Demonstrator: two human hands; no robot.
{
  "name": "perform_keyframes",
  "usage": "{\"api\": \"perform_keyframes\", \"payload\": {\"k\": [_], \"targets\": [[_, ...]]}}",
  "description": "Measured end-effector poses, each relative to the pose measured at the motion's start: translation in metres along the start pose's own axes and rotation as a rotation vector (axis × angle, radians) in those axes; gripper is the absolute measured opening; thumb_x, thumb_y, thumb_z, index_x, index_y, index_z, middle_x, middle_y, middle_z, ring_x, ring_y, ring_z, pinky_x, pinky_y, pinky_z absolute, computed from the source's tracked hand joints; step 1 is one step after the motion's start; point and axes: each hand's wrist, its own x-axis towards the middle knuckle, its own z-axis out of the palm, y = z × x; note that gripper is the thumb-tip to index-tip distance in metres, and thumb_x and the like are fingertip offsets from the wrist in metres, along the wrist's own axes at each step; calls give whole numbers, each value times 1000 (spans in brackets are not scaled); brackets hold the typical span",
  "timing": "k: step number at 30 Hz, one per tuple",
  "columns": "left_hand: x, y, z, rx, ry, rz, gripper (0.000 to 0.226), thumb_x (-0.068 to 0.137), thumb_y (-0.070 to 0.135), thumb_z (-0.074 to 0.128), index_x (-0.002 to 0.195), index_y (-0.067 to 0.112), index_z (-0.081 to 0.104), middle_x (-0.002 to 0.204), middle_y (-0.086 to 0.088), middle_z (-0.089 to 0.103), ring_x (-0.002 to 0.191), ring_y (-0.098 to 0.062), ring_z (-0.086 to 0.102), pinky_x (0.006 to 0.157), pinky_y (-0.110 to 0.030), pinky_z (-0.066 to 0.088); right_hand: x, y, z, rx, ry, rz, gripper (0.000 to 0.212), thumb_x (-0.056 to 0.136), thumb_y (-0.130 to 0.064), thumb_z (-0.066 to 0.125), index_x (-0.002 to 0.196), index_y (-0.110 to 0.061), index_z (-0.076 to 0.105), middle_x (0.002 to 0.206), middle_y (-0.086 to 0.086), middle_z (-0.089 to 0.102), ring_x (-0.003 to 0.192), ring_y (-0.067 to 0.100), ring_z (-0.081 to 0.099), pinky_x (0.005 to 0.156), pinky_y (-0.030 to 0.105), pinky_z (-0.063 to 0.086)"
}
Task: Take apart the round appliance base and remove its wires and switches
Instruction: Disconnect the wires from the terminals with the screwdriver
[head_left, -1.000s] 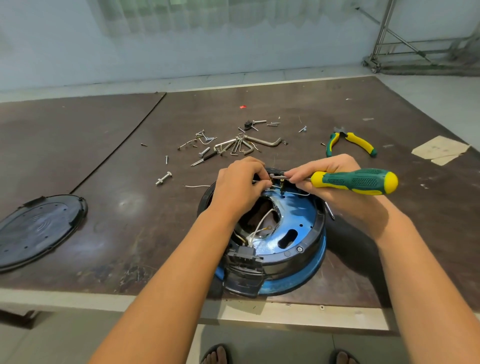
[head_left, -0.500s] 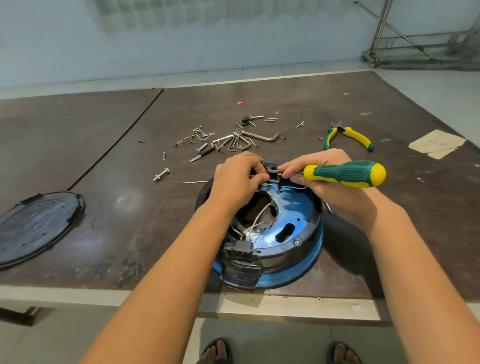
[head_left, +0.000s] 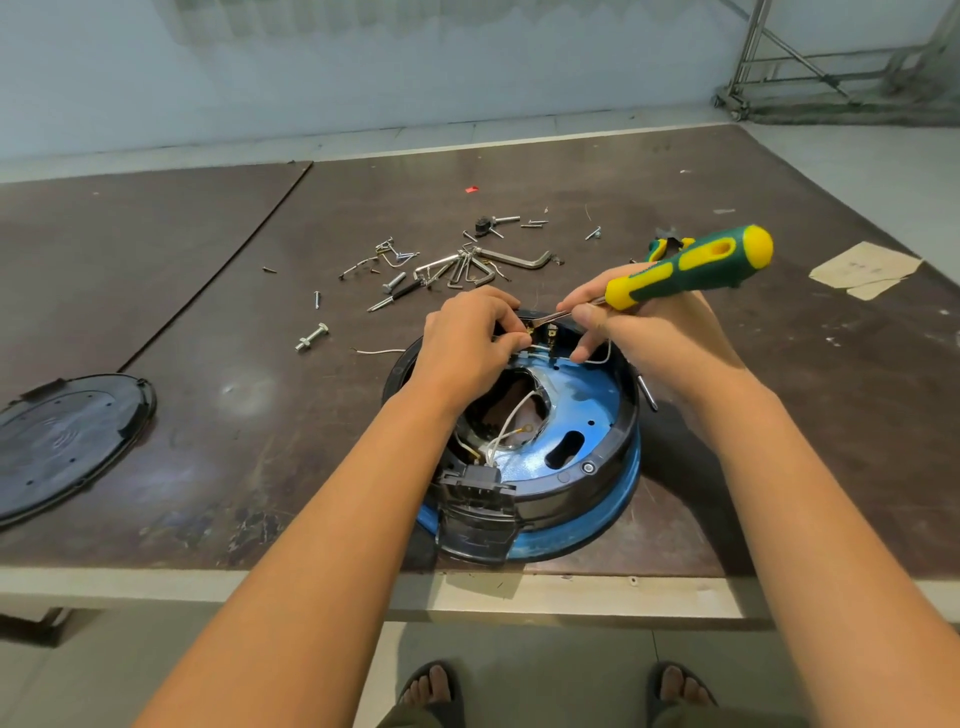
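Near the table's front edge (head_left: 311, 587) sits the round base (head_left: 576, 467), blue inside with a black rim and a black plug block (head_left: 475, 512) on its near side. White wires (head_left: 511, 418) loop through the opening in its middle. Both forearms reach over it to its far rim. At that rim the left hand (head_left: 467, 348) is closed, thumb and fingers pinching a white wire by a small terminal (head_left: 530, 330). Just beside it the right hand (head_left: 639, 327) grips a screwdriver (head_left: 691, 267) with a green and yellow handle; the metal shaft slants down to the terminal, and the handle tilts up and away to the right. The lower fingers of that hand also hook a loop of white wire (head_left: 597, 356).

Left of the base, well apart, a black round cover (head_left: 67, 441) lies flat. A bolt (head_left: 311, 338) and a loose wire scrap (head_left: 379, 352) lie between them, nearer the base. Farther back, hex keys (head_left: 478, 267), screws (head_left: 395, 286) and small metal bits are scattered across the table. Pliers (head_left: 662, 247) with yellow grips show partly behind the screwdriver handle. A torn paper scrap (head_left: 865, 270) lies to the far right.
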Motion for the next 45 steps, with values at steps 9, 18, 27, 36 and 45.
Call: {"api": "perform_keyframes", "payload": {"k": [9,18,27,36,45], "targets": [[1,-2,1,4,3,4,14,87,23,73,77,31,69,124,11,62,116,-13,55,103,-52,41,5,9,5,201,101,73,17,93,-9,69,86,-24,73,92,3,80,72,16,78,67,17,53],[1,-3,2,12,16,12,7,88,25,72,81,25,72,121,10,63,114,-14,56,102,-51,42,0,8,-1,62,-63,-194,13,95,2,64,98,-6,73,102,10,76,100,23,72,95,51,57],[2,-5,3,28,20,15,5,87,27,73,82,26,73,121,11,63,115,-15,56,102,-50,41,7,6,-10,-224,-173,-326,19,89,2,69,90,-16,74,109,3,77,104,17,74,96,43,59],[3,-5,4,30,28,8,4,86,29,73,82,28,73,120,11,64,115,-15,56,103,-51,41,6,7,-4,-321,-50,-333,19,89,-15,70,92,-31,79,93,-4,79,89,14,74,85,41,62],[2,-4,3,32,24,8,5,86,29,74,81,27,73,119,11,64,114,-15,56,102,-52,42,5,2,5,-275,-15,-281,16,100,-21,65,98,-13,79,78,-8,72,72,-16,64,64,2,45]]}}
